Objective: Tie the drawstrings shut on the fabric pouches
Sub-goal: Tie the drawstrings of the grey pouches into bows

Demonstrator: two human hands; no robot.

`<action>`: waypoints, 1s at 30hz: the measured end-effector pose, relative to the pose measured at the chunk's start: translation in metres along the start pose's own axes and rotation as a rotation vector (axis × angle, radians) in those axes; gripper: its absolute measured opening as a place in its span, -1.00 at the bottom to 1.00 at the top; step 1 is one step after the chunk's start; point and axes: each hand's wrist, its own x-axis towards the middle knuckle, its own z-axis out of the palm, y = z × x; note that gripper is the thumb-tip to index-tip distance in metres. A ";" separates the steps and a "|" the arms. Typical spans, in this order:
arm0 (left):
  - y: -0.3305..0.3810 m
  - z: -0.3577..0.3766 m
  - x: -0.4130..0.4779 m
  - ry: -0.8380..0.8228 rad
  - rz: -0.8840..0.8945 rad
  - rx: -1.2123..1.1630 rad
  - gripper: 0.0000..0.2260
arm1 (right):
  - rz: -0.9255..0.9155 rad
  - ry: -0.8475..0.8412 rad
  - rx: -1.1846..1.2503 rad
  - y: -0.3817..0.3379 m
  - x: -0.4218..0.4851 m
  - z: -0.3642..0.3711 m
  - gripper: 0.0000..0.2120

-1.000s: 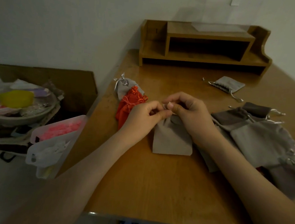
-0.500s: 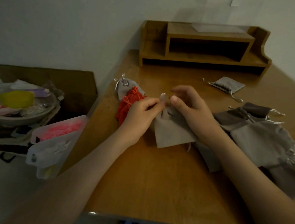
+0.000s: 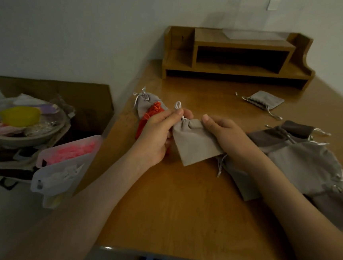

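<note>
My left hand [image 3: 157,135] pinches the white drawstring [image 3: 178,105] between thumb and forefinger, its loop standing above them. My right hand [image 3: 225,134], fingers curled, grips the gathered neck of the grey pouch [image 3: 194,146]. The pouch lies tilted between both hands over the wooden table [image 3: 180,213], forearms converging.

A wooden table [image 3: 180,213] stands against the wall. At its far edge sits a low wooden shelf unit [image 3: 233,73]. Just in front of that, toward the right, a small grey pouch [image 3: 266,99] lies alone with its neck gathered. Near the left edge lies another grey pouch [image 3: 146,103] with a silver string, and a red pouch [image 3: 152,112] rests against it. Along the right side, a heap of grey pouches [image 3: 304,162] overlaps some brown pouches [image 3: 297,129], their strings trailing loose.
</note>
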 end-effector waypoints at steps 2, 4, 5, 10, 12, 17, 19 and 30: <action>-0.005 0.000 0.000 0.031 0.024 0.095 -0.81 | 0.014 0.041 -0.016 -0.001 0.000 0.001 -0.67; -0.009 -0.001 0.001 0.052 0.054 0.183 -0.81 | -0.022 0.098 -0.152 0.001 0.002 0.003 -0.69; -0.011 -0.002 0.001 0.061 0.067 0.218 -0.82 | -0.045 0.125 -0.218 0.002 0.003 0.003 -0.73; -0.014 -0.002 0.002 0.041 0.163 0.405 -0.83 | -0.086 0.238 -0.228 0.002 0.005 0.004 -0.73; -0.016 -0.001 0.001 0.022 0.175 0.487 -0.83 | -0.024 0.221 -0.024 0.000 0.002 0.003 -0.70; -0.020 -0.002 0.006 0.063 0.184 0.541 -0.87 | 0.010 0.022 0.271 -0.002 0.000 0.004 -0.78; -0.021 -0.003 0.007 0.081 0.154 0.492 -0.83 | -0.025 -0.027 0.225 -0.002 0.000 0.007 -0.81; -0.021 -0.004 0.004 0.020 0.212 0.650 -0.81 | -0.307 0.139 -0.239 0.010 0.006 0.015 -0.90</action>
